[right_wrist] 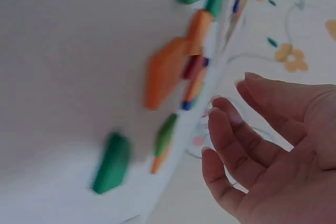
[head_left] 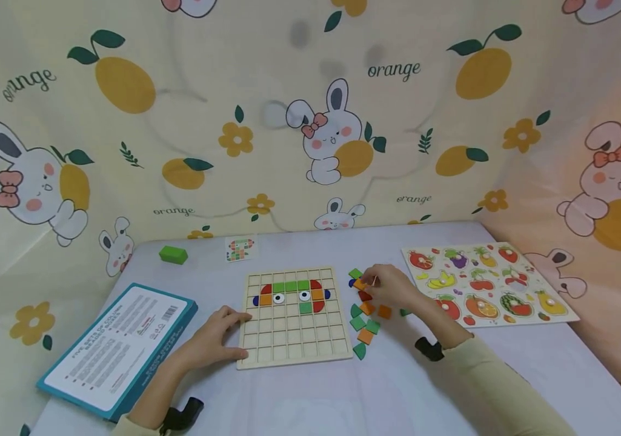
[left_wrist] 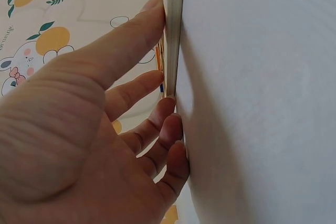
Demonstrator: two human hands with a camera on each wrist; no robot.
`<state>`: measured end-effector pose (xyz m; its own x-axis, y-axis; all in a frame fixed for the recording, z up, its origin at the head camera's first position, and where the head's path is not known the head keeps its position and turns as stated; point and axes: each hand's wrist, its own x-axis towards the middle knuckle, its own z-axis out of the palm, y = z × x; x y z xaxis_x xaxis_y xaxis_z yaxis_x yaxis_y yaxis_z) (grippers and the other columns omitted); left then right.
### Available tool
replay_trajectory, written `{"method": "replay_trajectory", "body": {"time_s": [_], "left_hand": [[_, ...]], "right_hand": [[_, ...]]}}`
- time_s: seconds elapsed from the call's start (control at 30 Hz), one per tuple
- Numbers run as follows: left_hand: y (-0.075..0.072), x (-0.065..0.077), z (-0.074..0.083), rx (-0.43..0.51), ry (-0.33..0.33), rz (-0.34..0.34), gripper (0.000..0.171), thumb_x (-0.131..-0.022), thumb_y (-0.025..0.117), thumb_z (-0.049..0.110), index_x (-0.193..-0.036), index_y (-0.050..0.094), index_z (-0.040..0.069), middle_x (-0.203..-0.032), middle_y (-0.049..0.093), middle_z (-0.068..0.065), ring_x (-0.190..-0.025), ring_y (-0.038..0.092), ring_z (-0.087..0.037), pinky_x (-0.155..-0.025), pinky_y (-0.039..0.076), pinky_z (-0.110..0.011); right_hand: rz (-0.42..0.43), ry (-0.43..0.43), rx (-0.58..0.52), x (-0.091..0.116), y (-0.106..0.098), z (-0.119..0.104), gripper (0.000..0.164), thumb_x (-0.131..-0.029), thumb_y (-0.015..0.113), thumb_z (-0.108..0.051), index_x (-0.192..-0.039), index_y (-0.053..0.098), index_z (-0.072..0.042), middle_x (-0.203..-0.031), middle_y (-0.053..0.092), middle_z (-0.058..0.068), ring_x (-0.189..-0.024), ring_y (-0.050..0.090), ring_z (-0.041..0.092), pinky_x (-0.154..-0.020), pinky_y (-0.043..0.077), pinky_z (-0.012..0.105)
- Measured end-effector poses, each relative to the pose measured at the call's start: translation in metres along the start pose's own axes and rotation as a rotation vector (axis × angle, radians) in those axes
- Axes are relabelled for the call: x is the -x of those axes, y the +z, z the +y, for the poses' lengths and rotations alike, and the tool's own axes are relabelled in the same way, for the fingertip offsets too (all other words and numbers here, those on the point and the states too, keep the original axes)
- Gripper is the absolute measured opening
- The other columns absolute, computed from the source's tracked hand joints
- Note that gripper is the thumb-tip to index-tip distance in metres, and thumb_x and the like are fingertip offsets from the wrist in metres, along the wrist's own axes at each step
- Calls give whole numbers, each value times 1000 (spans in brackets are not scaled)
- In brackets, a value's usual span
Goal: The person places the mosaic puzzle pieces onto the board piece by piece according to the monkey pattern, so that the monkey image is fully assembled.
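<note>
Khaki sleeve cloth (head_left: 509, 384) sits closest to my head view, at the lower right of the frame. Mid-frame lies the flat wooden board (head_left: 296, 345), pale and ruled into square cells, with green, red, orange and blue tiles (head_left: 291, 286) and two white eye shapes in its upper rows. I see the left hand (head_left: 209, 342) with its grip spread, thumb and fingertips touching the board's left edge. Beyond the right edge, the right hand (head_left: 394, 287) has a loosely curved grip, thumb parted from the fingertips, near the loose tiles (head_left: 366, 308): thin, smooth squares and rounded wedges. Farther out on the white desk (head_left: 299, 406) are a blue-edged box (head_left: 119, 342) left, a green block (head_left: 172, 255) upper left, and a fruit-picture board (head_left: 465, 284) right.
</note>
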<state>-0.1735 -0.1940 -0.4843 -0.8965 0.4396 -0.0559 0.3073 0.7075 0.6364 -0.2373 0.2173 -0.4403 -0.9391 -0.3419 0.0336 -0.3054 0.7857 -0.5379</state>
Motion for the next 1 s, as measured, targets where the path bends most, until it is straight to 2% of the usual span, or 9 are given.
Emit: {"method": "replay_trajectory", "body": {"time_s": [0.1,0.23,0.47,0.63,0.77,0.83,0.93,1.0], "left_hand": [[0,0,0,14,-3,0,75,-76,86,40,-139,56,12,-117,49,-1,-110,44,-20,-97,42,-47],[1,1,0,29,-7,-4,76,-76,86,40,-140,56,12,-117,49,-1,-110,44,-20,-98,42,-48],[1,1,-1,6,-5,1,76,-76,85,41,-139,56,12,-117,49,0,-110,44,-19,-97,42,-47],[0,0,0,4,-12,4,76,-75,86,40,-139,56,12,-116,49,0,-109,44,-19,-97,43,-47],[0,0,1,10,-22,0,76,-75,86,40,-139,56,13,-116,49,0,-109,44,-20,-97,42,-47],[0,0,1,10,-23,2,76,-75,86,40,-139,57,13,-116,49,0,-109,44,-20,-96,42,-47],[0,1,1,14,-22,5,75,-75,86,41,-139,57,13,-116,49,0,-109,43,-21,-96,42,-47],[0,1,1,14,-19,4,76,-75,86,42,-139,57,13,-116,49,0,-109,43,-20,-96,42,-47]], "right_hand": [[-45,44,-1,-1,3,9,10,-92,70,-9,-100,72,-2,-81,58,2,-72,51,18,-62,44,28],[-53,59,43,-3,13,13,9,-90,75,-15,-92,71,-7,-73,55,1,-65,50,16,-57,39,28],[-48,107,100,-8,21,9,12,-85,78,-10,-90,68,-7,-78,57,1,-70,52,18,-64,44,32],[-37,82,83,-8,22,7,15,-83,78,-3,-91,66,-7,-81,60,0,-74,53,18,-69,47,34],[-8,22,-9,-8,23,5,14,-84,74,3,-86,65,-7,-81,61,0,-75,53,17,-70,47,33],[7,-19,-94,-9,22,3,12,-86,71,5,-85,65,-5,-82,62,1,-76,52,18,-69,46,31],[16,-61,-232,-14,22,-4,6,-89,68,6,-93,68,1,-86,62,6,-75,54,19,-67,48,28],[18,-77,-297,-17,24,-9,10,-89,67,6,-99,68,4,-89,63,8,-74,54,19,-65,49,26]]}}
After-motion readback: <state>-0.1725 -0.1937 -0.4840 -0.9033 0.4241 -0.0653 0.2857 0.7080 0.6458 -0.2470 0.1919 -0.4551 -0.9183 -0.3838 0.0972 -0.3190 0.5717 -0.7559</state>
